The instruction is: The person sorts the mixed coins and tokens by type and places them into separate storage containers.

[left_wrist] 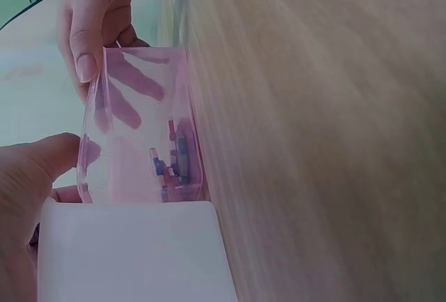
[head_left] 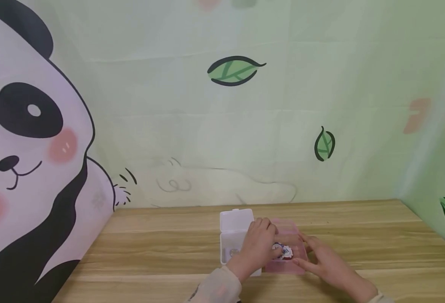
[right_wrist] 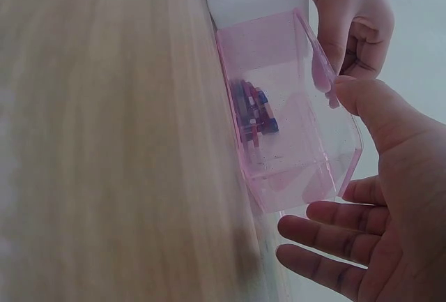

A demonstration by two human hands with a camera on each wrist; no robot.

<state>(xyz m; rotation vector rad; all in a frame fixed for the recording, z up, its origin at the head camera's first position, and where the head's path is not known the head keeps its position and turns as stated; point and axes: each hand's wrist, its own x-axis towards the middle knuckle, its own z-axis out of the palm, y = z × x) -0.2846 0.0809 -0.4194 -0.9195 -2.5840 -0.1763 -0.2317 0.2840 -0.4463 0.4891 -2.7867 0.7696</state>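
Observation:
A clear pink box [head_left: 295,268] stands on the table with several small flat pieces [head_left: 286,252] in white, blue and red at its bottom. My right hand [head_left: 326,261] holds the box's right end, its thumb on the near rim and its fingers round the far side. Over the left part of the box is my left hand [head_left: 258,244], with its thumb [right_wrist: 333,44] just at the top of the wall and the other fingers bent. Whether those bent fingers hold anything is hidden. Left of the pink box, partly under my left forearm, is a white box [head_left: 223,248] with its lid raised; a small round piece [head_left: 234,252] shows inside.
The wooden table [head_left: 161,252] extends to both sides of the boxes. Behind it hangs a pale green backdrop [head_left: 169,92] with a large panda [head_left: 25,168] at the left and painted leaves.

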